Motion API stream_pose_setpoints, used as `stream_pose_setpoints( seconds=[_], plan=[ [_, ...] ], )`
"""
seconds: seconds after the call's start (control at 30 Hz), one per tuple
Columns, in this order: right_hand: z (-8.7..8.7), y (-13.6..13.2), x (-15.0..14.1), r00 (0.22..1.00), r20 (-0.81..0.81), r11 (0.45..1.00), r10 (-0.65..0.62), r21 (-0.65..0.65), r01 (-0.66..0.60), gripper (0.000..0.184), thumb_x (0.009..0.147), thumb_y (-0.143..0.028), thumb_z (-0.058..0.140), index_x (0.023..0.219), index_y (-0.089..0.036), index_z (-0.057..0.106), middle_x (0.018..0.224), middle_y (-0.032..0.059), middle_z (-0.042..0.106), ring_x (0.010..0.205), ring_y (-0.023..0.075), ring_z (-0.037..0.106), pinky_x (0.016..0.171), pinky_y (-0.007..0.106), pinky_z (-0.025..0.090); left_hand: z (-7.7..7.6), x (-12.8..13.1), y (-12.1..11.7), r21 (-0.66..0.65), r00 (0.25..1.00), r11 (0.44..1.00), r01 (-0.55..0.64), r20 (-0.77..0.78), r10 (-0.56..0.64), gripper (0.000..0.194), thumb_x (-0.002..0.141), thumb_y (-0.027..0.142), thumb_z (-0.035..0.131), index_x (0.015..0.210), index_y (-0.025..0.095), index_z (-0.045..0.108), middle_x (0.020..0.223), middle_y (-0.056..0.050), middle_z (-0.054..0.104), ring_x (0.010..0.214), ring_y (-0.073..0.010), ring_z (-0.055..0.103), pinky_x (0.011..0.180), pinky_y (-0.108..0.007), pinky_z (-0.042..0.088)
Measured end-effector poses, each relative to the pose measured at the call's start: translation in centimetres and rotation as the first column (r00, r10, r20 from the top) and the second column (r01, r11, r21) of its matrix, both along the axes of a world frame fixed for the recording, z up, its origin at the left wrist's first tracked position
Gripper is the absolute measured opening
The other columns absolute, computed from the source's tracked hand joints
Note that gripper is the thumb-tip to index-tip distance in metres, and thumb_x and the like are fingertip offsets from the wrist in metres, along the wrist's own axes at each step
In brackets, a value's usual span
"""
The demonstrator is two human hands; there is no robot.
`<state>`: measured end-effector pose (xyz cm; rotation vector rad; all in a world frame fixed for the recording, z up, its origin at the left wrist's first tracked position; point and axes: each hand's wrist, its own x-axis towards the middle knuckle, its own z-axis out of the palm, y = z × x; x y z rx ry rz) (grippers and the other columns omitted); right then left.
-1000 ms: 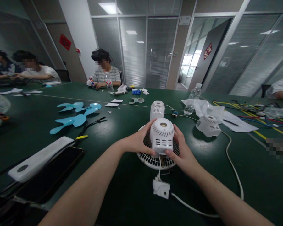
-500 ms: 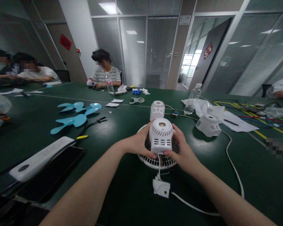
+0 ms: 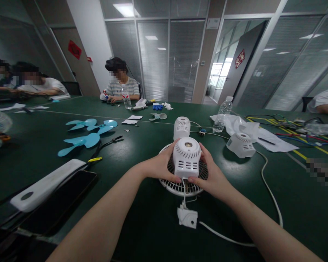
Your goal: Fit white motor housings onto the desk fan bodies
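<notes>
Between my hands is a white fan motor housing (image 3: 187,156) with vent slots and a round hole on top. My left hand (image 3: 165,163) grips its left side, thumb at the lower front edge. From the other side my right hand (image 3: 207,171) holds it the same way. Beneath it lies a round white fan grille (image 3: 177,188), partly covered by the housing and my fingers. A thin white wire runs down from the housing's front to a small white plastic piece (image 3: 187,217) on the table. Just behind stands a second white housing (image 3: 182,126).
Left are blue fan blades (image 3: 83,141), a white power bank-like device (image 3: 47,185) and a dark phone (image 3: 60,203). A third housing (image 3: 241,145), a water bottle (image 3: 223,114) and a white cable (image 3: 268,185) are on the right. A co-worker (image 3: 120,83) sits across the table.
Hardly anything differs. My right thumb has shifted slightly left along the housing's lower edge, and the view has moved a little; both hands keep their hold.
</notes>
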<state>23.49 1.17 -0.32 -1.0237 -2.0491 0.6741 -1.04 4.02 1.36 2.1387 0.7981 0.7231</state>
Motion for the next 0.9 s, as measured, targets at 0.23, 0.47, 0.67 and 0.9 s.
stream_pose_setpoints(
  seconds=[0.23, 0.47, 0.67, 0.9],
  plan=[
    [0.5, -0.1, 0.0, 0.999, 0.033, 1.000, 0.018, -0.001, -0.018, 0.112, 0.074, -0.040, 0.077, 0.153, -0.032, -0.002, 0.154, 0.0148, 0.033, 0.142, 0.0358, 0.033, 0.111, 0.066, 0.027, 0.2, -0.1, -0.1, -0.040, 1.000, 0.999, -0.004, 0.022, 0.005, 0.131, 0.054, 0.038, 0.088, 0.153, 0.033, 0.002, 0.159, -0.013, 0.018, 0.145, -0.0392, 0.020, 0.117, -0.063, 0.013],
    [0.8, -0.3, 0.0, 1.000, 0.005, 0.998, 0.026, -0.052, -0.026, 0.112, 0.074, -0.032, 0.077, 0.153, -0.033, -0.002, 0.154, 0.0149, 0.034, 0.140, 0.0348, 0.036, 0.110, 0.065, 0.031, -0.1, 0.2, 0.0, 0.001, 0.999, 1.000, -0.030, 0.030, 0.030, 0.130, 0.052, 0.039, 0.088, 0.153, 0.030, 0.007, 0.159, -0.014, 0.018, 0.145, -0.0392, 0.019, 0.117, -0.063, 0.012],
    [0.9, -0.2, 0.2, 0.999, -0.006, 0.994, 0.049, -0.093, -0.050, 0.110, 0.076, -0.030, 0.075, 0.153, -0.034, -0.002, 0.153, 0.0135, 0.036, 0.138, 0.0341, 0.040, 0.109, 0.064, 0.033, -0.1, 0.1, 0.0, -0.010, 1.000, 1.000, -0.008, 0.023, 0.008, 0.132, 0.053, 0.036, 0.087, 0.153, 0.030, 0.001, 0.160, -0.014, 0.013, 0.147, -0.0378, 0.015, 0.118, -0.062, 0.011],
    [1.3, 0.5, 1.6, 0.989, -0.031, 0.978, 0.142, -0.150, -0.145, 0.106, 0.079, -0.035, 0.073, 0.153, -0.034, -0.003, 0.153, 0.0109, 0.037, 0.138, 0.0308, 0.040, 0.111, 0.061, 0.031, 0.1, -0.2, 0.4, 0.070, 0.998, 0.997, -0.045, -0.050, 0.048, 0.125, 0.056, 0.041, 0.086, 0.153, 0.030, 0.009, 0.159, -0.011, 0.022, 0.146, -0.0363, 0.021, 0.118, -0.059, 0.015]
  ],
)
